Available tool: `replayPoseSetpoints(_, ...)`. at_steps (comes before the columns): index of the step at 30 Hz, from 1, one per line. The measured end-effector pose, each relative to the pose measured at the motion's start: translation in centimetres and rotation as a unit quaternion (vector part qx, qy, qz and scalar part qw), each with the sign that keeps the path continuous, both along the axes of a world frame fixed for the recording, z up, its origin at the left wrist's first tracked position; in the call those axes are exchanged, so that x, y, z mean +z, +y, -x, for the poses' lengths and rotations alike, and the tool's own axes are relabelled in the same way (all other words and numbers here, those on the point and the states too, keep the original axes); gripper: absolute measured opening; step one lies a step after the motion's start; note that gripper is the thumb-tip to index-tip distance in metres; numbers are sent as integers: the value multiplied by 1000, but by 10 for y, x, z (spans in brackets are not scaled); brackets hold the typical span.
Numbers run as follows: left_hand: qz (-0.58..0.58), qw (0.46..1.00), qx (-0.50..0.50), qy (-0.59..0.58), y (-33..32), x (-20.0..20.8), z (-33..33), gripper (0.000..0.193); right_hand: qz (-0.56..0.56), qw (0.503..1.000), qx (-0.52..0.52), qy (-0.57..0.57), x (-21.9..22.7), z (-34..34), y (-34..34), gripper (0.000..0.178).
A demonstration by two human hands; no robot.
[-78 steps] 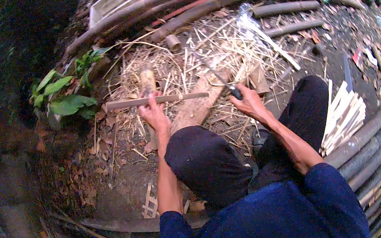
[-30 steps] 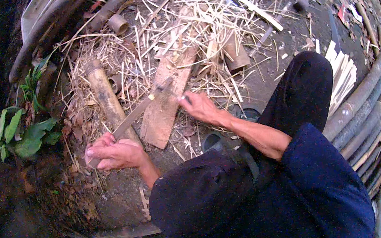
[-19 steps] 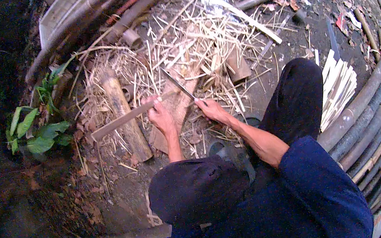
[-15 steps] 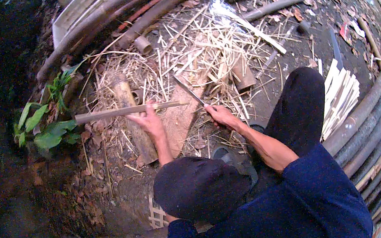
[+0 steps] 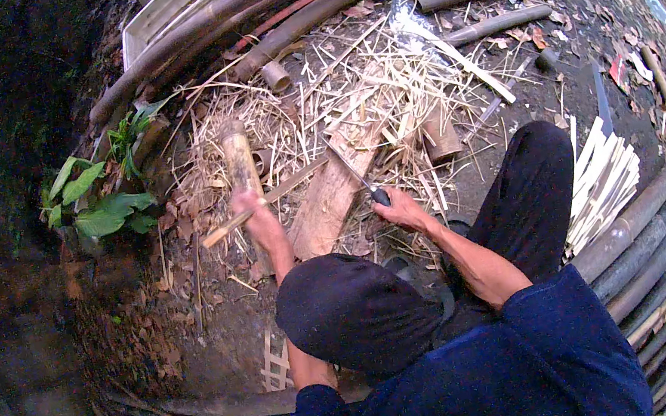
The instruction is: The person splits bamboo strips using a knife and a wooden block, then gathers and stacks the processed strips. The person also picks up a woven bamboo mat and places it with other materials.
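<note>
Bamboo strip point(image 5: 294, 182), long and flat, is in the left hand point(image 5: 262, 221), slanting above the lower part of a wooden board point(image 5: 323, 209). I see that hand closed around the strip, with a pale end sticking out to its left; motion blur hides the exact finger placement. My right hand point(image 5: 405, 210) grips the dark handle of a knife point(image 5: 381, 197), whose blade points away over the board, near the strip's far end. From this angle I cannot tell whether the edge touches it.

As for progress, I judge the cutting well under way: a bundle of pale strips point(image 5: 605, 180) lies beside the right knee, apart from the litter, and looks already split. Loose shavings point(image 5: 398, 97) cover the board's far end and the ground around it. The held piece appears unfinished to me, though its faces are too small to judge. A thick bamboo section point(image 5: 239, 157) lies left of the board, uncut lengthwise as far as I can see. How many pieces remain, I cannot tell.
</note>
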State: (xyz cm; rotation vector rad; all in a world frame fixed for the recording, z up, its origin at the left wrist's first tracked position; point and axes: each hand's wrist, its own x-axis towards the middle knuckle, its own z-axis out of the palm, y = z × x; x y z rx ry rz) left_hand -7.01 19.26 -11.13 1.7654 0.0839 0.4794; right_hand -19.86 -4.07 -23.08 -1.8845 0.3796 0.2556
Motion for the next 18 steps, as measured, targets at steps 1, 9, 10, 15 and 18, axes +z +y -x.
replayPoseSetpoints(1,76,993,31,-82,-12,16,0,35,19,999,-10,-24,-3,5,-4,42)
replayPoseSetpoints(9,265,955,88,-97,-28,75,15,30,-18,998,-52,8,63,4,23,53)
replayPoseSetpoints(10,260,956,103,-85,-31,69,18,30,7,999,-33,-20,67,1,30,52)
replayPoseSetpoints(15,173,972,132,-88,-41,61,24,31,-25,996,69,-54,107,-11,69,47)
replayPoseSetpoints(18,167,972,140,-92,-42,57,28,32,-44,998,-18,42,33,-17,41,45)
